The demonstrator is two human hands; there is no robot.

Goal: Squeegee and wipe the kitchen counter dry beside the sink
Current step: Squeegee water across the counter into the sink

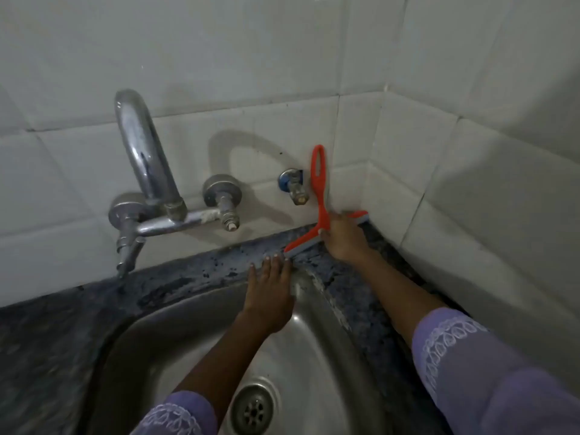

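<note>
An orange squeegee with a looped handle stands with its blade down on the dark speckled counter, in the back right corner behind the sink. My right hand grips it where the handle meets the blade. My left hand lies flat with fingers together on the back rim of the steel sink, its fingertips just short of the blade's left end. The right end of the blade is partly hidden behind my right hand.
A chrome wall tap with a high spout hangs over the sink's left side. A small angle valve sticks out of the white tiled wall beside the squeegee handle. The side wall closes the counter on the right. The drain lies below.
</note>
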